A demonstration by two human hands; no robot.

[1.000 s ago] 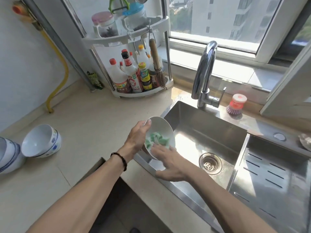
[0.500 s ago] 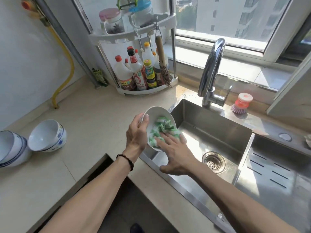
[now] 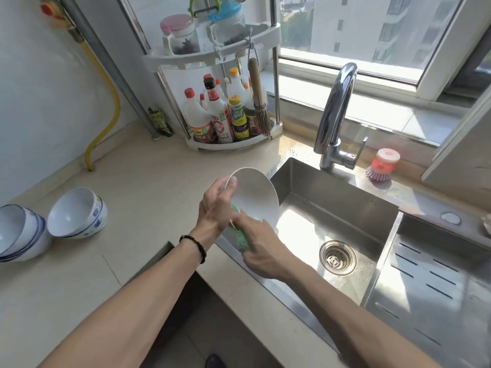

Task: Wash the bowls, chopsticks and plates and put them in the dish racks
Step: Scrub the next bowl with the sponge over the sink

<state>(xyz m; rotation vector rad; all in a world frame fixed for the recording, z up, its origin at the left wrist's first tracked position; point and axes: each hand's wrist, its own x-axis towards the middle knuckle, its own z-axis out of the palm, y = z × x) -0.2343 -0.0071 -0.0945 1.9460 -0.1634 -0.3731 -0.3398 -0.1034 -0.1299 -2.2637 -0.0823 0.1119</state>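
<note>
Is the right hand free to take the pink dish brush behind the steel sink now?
Probably not at once: the right hand holds the green cloth against the white bowl. The path across the steel sink to the pink dish brush looks open.

1 head-worn wide-angle view, forward and down, close over the sink (image 3: 332, 208) and counter (image 3: 132, 208).

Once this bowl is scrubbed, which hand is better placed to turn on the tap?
Right, probably. The right hand holds only the green cloth and is on the sink side, nearer the tap. The left hand grips the bowl rim, farther away.
</note>
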